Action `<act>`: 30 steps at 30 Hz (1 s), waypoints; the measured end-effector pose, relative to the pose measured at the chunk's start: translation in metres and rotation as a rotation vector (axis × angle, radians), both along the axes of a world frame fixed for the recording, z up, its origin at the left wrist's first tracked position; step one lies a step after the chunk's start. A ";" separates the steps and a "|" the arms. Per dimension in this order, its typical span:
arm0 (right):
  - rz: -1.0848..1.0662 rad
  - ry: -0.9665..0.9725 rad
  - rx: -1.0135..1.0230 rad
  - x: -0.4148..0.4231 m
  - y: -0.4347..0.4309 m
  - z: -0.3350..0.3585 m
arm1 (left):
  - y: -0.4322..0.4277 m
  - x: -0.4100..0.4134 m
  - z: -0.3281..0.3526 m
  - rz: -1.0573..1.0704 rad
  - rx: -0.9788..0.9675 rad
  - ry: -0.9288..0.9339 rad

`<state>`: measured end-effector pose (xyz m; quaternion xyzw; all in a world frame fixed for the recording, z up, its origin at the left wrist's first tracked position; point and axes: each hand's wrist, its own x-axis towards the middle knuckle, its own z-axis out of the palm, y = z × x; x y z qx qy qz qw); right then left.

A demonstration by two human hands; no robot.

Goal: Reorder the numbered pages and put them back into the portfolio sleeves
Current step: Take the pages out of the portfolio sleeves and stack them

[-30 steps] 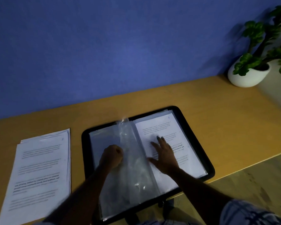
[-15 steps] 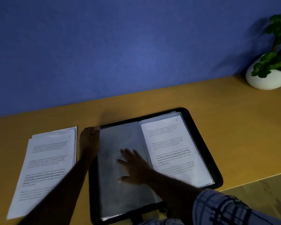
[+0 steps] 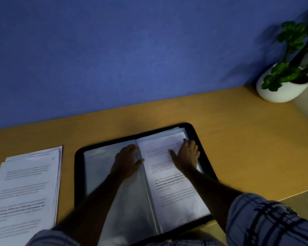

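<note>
The portfolio (image 3: 79,174) lies open on the desk (image 3: 238,148) with both hands on it, one on each half, the fold (image 3: 146,183) running between them. The left hand (image 3: 127,160) rests palm down on the clear sleeve (image 3: 100,171) of the left half, just beside the fold. Its fingers lie flat and close together and point away from the person, and its thumb is stretched out to the right until it touches the fold. The right hand (image 3: 187,155) sits on the printed page (image 3: 176,192) of the right half, up at that page's far right corner. Its thumb is spread flat toward the left hand and its fingers are bent over the corner. Whether they pinch the paper or only press on it cannot be told, since the light is dim and the corner is blurred. A stack of pages (image 3: 28,189) with printed text lies loose on the desk, well to the left of the left hand and apart from the portfolio's black rim, its sheets slightly fanned at the far end. Far beyond the right hand and off to its right, a plant pot (image 3: 283,93) stands at the foot of the wall (image 3: 132,50). A checked cuff (image 3: 265,219) covers the right forearm near the elbow.
</note>
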<state>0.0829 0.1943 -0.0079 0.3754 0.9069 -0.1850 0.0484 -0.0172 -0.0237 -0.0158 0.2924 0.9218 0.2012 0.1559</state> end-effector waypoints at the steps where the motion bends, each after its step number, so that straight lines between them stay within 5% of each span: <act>1: -0.075 -0.039 -0.032 0.000 0.010 -0.002 | 0.007 0.000 0.000 -0.003 -0.021 -0.015; 10: -0.152 0.277 -0.227 0.003 0.047 0.002 | 0.031 -0.010 -0.006 -0.023 -0.031 0.019; 23: 0.005 0.687 0.019 0.031 0.027 0.013 | 0.079 -0.042 0.013 -0.110 0.133 0.006; 30: 0.049 0.648 0.046 0.028 0.031 0.002 | 0.093 -0.045 0.022 -0.107 0.281 0.156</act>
